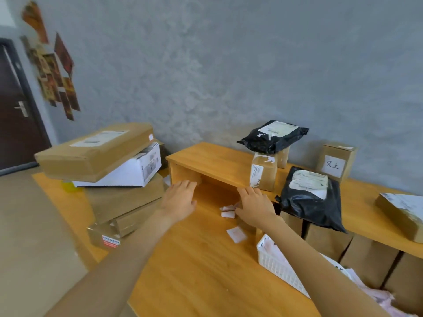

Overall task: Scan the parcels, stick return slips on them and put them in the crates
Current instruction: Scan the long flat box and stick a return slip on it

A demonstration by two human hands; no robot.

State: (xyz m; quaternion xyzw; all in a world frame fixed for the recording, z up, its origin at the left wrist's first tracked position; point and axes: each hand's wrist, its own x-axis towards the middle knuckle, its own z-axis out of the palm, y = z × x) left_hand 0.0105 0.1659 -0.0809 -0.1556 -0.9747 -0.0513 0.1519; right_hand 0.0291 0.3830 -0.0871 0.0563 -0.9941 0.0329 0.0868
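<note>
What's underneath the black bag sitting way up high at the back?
The black bag rests on two upright brown boxes: a taped box in front and a narrower box behind it. The bag covers their tops, and the front box hides most of the narrower one.

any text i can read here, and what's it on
"又上": handwritten on the white paper taped to the small brown box at the back right.
Shipping labels on the black bags and the top box: too blurred.
Red and white sticker on the lowest box: too blurred.
</note>
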